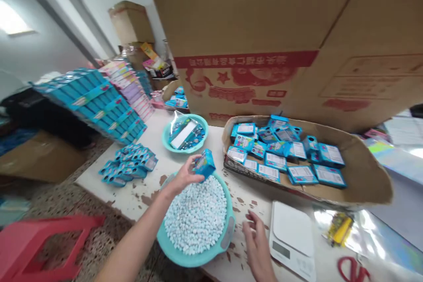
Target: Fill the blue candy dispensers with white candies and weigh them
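Note:
Between the fingers and thumb of my left hand (185,177) is a small blue box (205,165) with printed sides, held above the far part of a turquoise basin (185,261). Small pale blue and white pellets (198,220) fill that basin. To the right of the basin, my right hand (256,242) is over the table with its fingers apart and nothing in them. It is nearest to a white digital scale (293,233). Behind, a cut-down cardboard tray (360,185) holds many similar blue boxes (276,161).
A cluster of blue boxes (128,164) stands on the table's left, near tall stacked blue cartons (95,101). A second turquoise basin (205,130) holds a plastic bag. Red scissors (353,269) lie front right. A large cardboard box (251,22) rises behind; a red stool (42,246) is lower left.

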A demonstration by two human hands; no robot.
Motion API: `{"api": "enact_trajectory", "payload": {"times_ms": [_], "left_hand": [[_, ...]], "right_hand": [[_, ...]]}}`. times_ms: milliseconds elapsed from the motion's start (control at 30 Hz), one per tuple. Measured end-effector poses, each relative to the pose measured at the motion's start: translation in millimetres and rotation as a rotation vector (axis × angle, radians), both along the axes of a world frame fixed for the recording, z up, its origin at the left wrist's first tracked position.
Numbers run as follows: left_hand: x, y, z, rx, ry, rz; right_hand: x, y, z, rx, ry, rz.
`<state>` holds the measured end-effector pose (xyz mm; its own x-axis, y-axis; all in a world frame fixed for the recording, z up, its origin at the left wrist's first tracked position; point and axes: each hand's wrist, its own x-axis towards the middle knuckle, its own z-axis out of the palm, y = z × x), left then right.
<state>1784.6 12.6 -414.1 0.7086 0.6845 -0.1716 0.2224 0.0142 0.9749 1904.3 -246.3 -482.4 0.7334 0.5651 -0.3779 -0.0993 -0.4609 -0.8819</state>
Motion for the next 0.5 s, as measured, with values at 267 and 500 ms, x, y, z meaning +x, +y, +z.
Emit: {"api": "enact_trajectory", "payload": {"times_ms": [267, 500], "left_hand": [[-52, -115, -11.5, 1.165, -0.08, -0.214], [-91, -107, -42.5, 0.829, 0.237, 0.112]], "right_hand": [[-9, 51, 84.0, 0.242, 0.111, 0.403], [-1, 23, 67.3, 0.102, 0.305, 0.224]]}}
